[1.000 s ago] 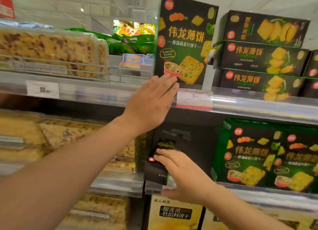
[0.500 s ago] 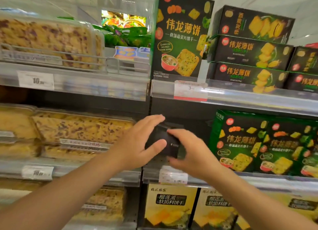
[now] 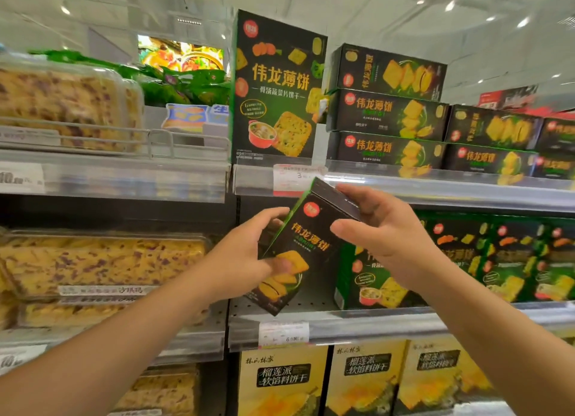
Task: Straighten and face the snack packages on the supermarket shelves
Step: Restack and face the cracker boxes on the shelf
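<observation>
Both hands hold a black cracker box (image 3: 306,244) with orange lettering, tilted with its top to the right, in front of the middle shelf. My left hand (image 3: 249,256) grips its lower left side, thumb across the front. My right hand (image 3: 381,235) grips its upper right end. On the top shelf an upright black box (image 3: 277,88) of the same brand faces front. Beside it lie stacked black boxes (image 3: 389,113). Green-edged boxes (image 3: 497,260) stand on the middle shelf behind my right hand.
Clear tubs of yellow cake (image 3: 62,104) fill the left shelves behind a wire rail (image 3: 155,141). Yellow durian-biscuit boxes (image 3: 281,381) stand on the bottom shelf. Price tags (image 3: 295,176) hang on the shelf edges. A bare patch of middle shelf (image 3: 311,303) lies under the held box.
My left hand came down from the top-shelf box to the middle shelf. Both hands pulled the black box out of the shelf gap and turned its front toward me.
</observation>
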